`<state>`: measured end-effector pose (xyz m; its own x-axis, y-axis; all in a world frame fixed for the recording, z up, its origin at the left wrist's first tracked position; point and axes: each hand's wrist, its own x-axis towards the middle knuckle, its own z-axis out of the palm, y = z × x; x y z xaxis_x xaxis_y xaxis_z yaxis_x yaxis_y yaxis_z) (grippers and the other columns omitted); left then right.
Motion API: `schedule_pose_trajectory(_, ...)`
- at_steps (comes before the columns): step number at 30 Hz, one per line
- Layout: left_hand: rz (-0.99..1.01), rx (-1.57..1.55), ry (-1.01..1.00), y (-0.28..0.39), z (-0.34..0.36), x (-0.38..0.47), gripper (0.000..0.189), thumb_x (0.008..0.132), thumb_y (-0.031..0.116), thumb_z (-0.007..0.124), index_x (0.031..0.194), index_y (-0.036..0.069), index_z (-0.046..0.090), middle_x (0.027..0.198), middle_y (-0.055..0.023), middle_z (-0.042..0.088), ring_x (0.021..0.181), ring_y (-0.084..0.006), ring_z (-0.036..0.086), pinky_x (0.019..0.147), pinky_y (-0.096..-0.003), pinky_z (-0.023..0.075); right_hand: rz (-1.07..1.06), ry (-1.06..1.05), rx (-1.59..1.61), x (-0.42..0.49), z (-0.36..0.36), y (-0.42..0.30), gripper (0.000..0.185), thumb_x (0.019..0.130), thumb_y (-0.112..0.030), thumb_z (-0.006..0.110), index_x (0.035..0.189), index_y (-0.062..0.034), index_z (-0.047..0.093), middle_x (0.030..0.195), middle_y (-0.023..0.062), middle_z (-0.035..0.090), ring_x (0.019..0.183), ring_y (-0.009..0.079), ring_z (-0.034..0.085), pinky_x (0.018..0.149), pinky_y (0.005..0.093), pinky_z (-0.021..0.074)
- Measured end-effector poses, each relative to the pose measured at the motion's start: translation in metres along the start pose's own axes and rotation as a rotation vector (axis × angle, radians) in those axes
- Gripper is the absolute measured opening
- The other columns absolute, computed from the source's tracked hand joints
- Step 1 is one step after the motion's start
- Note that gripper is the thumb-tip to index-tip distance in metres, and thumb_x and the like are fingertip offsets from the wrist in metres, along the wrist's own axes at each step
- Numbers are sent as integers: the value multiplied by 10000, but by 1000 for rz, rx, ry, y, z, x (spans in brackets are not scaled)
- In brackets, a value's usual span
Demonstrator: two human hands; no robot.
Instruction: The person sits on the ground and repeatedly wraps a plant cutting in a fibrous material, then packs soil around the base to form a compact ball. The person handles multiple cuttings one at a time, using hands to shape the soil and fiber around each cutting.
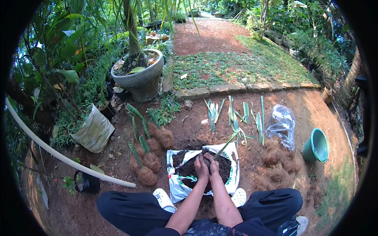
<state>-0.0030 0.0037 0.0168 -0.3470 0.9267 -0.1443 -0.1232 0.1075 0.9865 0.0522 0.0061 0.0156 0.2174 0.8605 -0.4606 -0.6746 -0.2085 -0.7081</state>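
Over an opened white plastic sack (233, 177) of dark potting soil (186, 168), my left hand (201, 167) and my right hand (213, 165) are cupped together. A dark clump of soil (207, 156) shows between them, mostly hidden by the fingers. From the far side of the right hand a long green leaf cutting (229, 143) slants up and away. To the left stand several coconut-fibre balls (147, 176), some with a snake plant cutting (144, 144) upright in them. Loose coconut fibre (277, 177) lies in heaps to the right.
Beyond the sack, several snake plant leaves (212, 115) lie on the bare earth. A clear plastic bag (280, 124) and a green bucket (316, 146) are at right. A pale pipe (73, 163) curves in from the left, near a black grow bag (88, 183). A large planter (141, 79) stands behind.
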Motion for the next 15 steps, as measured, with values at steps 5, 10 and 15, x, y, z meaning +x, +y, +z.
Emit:
schedule_pose_trajectory(5,-251,-319,13,-10,-3,17,704,908,589,384,1252,-14,503,1099,-198,575,1061,-300,536,965,-365,370,103,-125,-105,-3,-10,-8,214,801,-182,641,907,1,675,869,88,672,761,177,645,723,296,514)
schedule_pose_trajectory(10,-89,-21,42,-14,-3,17,747,906,608,377,1280,-33,462,1235,-219,509,1162,-311,481,996,-386,348,22,-22,-43,4,-4,4,172,771,-135,628,845,15,669,834,92,672,725,187,642,694,294,510)
schedule_pose_trajectory(15,-208,-273,64,-12,-5,15,816,898,646,355,1370,-20,352,1339,-221,421,1230,-320,423,1025,-393,320,-31,-201,-45,-2,2,0,163,783,-91,591,855,20,686,819,104,676,745,188,643,737,302,512)
